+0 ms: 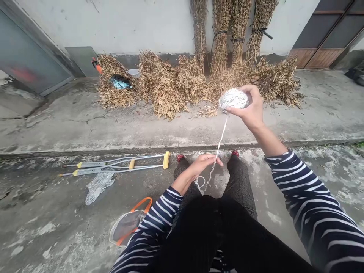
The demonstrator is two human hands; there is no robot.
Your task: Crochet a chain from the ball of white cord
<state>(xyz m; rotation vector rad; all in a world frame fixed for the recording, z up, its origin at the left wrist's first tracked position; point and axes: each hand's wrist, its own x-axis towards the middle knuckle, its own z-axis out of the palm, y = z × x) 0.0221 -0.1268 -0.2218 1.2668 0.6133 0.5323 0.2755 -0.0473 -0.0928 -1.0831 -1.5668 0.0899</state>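
Right hand [250, 110] grips twine ball [233, 99]; left hand [203, 163] pinches twine [220, 142].

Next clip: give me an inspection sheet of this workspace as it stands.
Surface: concrete ground, stained and patchy.
Things in hand: ball of white twine; a strand runs down from it.
Clutter: two crutches, clear plastic bag, orange-handled bag.
Grips: right hand holds the ball raised; left hand pinches the strand.
Cables: nothing seen.
Surroundings: dried stalk bundles against a grey wall.
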